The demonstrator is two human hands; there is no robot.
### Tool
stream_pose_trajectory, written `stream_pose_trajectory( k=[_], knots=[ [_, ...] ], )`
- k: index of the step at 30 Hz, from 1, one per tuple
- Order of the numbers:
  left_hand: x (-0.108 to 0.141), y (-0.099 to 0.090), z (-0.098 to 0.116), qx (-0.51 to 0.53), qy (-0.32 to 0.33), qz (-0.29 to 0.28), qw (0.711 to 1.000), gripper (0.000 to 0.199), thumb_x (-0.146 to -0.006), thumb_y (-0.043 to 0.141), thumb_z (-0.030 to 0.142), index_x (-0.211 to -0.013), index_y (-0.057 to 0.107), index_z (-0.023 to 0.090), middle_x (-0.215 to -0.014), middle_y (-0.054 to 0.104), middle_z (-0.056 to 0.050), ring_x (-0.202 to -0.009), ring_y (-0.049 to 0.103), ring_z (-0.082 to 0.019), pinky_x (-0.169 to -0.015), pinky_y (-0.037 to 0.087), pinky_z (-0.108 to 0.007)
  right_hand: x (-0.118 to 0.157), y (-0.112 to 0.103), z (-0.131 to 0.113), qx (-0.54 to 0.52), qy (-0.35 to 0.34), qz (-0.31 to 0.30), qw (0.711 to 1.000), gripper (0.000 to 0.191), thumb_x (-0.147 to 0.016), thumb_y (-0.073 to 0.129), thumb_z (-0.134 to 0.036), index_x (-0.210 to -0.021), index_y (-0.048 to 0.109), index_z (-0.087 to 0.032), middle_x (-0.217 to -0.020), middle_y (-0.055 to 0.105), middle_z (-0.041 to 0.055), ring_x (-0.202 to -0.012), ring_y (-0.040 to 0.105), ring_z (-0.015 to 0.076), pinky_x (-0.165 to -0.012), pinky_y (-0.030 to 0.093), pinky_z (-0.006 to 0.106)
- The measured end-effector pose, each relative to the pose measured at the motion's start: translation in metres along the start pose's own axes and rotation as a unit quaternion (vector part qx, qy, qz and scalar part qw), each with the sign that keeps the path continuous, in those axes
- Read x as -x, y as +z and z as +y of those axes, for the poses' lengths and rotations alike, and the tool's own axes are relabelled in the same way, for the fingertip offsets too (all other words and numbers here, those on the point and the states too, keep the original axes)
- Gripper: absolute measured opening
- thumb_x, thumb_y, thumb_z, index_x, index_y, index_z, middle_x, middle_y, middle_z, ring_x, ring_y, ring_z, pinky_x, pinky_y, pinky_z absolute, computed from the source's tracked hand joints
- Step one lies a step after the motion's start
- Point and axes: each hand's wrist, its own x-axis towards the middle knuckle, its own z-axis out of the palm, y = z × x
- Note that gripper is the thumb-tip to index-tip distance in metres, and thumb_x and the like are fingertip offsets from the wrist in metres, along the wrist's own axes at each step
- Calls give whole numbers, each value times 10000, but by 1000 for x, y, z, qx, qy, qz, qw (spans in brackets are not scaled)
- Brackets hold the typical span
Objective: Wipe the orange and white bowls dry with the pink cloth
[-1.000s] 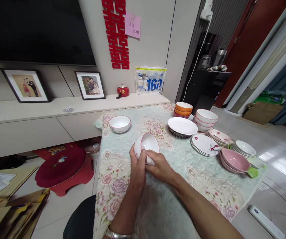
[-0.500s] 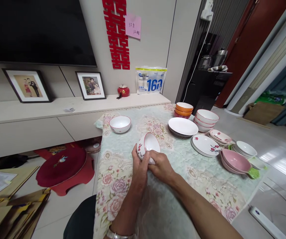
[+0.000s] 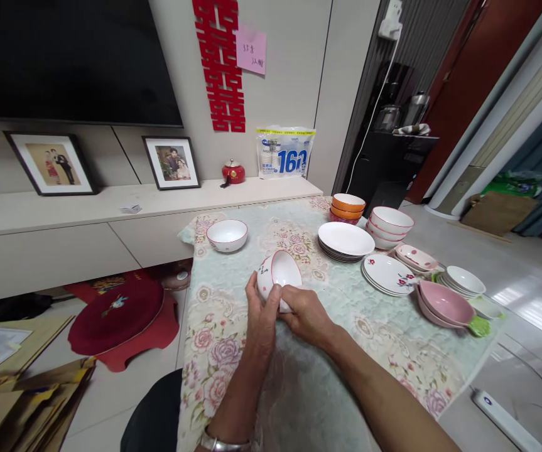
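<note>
A white bowl [image 3: 286, 269] with a red rim and floral pattern is tilted between my hands above the table, its opening facing up and to the right. My left hand [image 3: 262, 307] grips it from the left and below, thumb on the near side. Closed on the near right rim is my right hand [image 3: 304, 312]; its fingertips are partly hidden. A second white bowl with a red rim [image 3: 227, 235] stands upright on the table beyond, to the left.
On the floral tablecloth [image 3: 223, 358], at the right, are stacked orange bowls [image 3: 348, 202], white bowls [image 3: 390, 221], white plates [image 3: 346, 238], flowered plates [image 3: 387, 274] and pink leaf-shaped dishes [image 3: 446, 304]. A red stool [image 3: 117, 314] stands left of the table.
The held bowl has turned a little in my hands; its printed flowers show at a different place on the side. My hands have shifted very slightly left.
</note>
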Motion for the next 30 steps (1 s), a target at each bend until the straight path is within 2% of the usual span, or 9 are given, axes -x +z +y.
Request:
stream_pose_trajectory(
  k=[3,5,8,12,17,21,23,26,30],
  knots=[
    [2,2,2,-13,9,-12,1000,656,-857,656,454,-1412,399,218,-1408,533,-129,-1277,538,-262,-1074,417,-384,-1,7,-3,-75,14,50,996,112,-804,583,-114,-868,558,-202,-850,631,23,-764,586,177,-689,438,260],
    [1,0,7,-38,6,-4,999,590,-882,609,492,-1369,443,203,-1360,563,-138,-1229,567,-266,-1041,440,-392,-3,6,-2,-94,-24,20,995,141,-808,582,-118,-922,561,-198,-910,642,37,-824,596,188,-731,458,270],
    [-1,-4,13,-46,2,-1,999,531,-905,549,525,-1308,498,184,-1282,605,-144,-1157,605,-263,-985,476,-381,-5,-4,2,-39,-97,-60,993,207,-815,545,-77,-980,577,-198,-1011,659,63,-952,597,206,-830,455,299],
    [-4,-7,8,-22,-11,13,1000,576,-848,641,494,-1329,497,211,-1215,641,-99,-1122,625,-250,-978,489,-390,-3,-15,6,73,-93,-103,988,257,-799,507,-8,-937,612,-198,-1000,675,64,-987,600,213,-864,426,318],
    [-3,-2,-5,15,-8,-7,1000,678,-830,697,430,-1406,397,237,-1343,585,-111,-1198,596,-240,-1027,457,-373,1,-2,0,34,-9,-22,999,198,-798,543,-50,-931,601,-184,-926,675,66,-846,621,209,-729,446,286],
    [0,0,-2,-7,15,-17,1000,605,-869,646,464,-1379,431,221,-1348,574,-120,-1223,577,-251,-1052,433,-382,-1,8,-3,-63,-13,43,997,167,-801,558,-85,-923,572,-197,-907,645,45,-805,602,186,-715,463,265],
    [-1,-2,4,-27,9,-5,1000,549,-885,605,503,-1330,479,207,-1292,606,-115,-1178,601,-253,-1023,452,-382,-3,6,-1,-67,-53,9,996,200,-796,556,-82,-959,567,-197,-948,646,51,-853,599,192,-752,468,272],
    [-3,-6,10,-30,-4,7,1000,531,-881,589,530,-1285,515,193,-1203,645,-101,-1114,627,-249,-974,483,-373,-5,-4,3,1,-112,-69,991,219,-797,527,-46,-948,581,-194,-1003,658,66,-959,594,213,-843,449,303],
    [-5,-8,6,-15,-21,24,999,580,-849,639,505,-1320,480,207,-1201,639,-92,-1109,629,-240,-951,497,-367,-3,-10,4,84,-86,-97,988,234,-803,494,-13,-895,599,-200,-948,660,56,-923,592,210,-823,427,306]
  ],
)
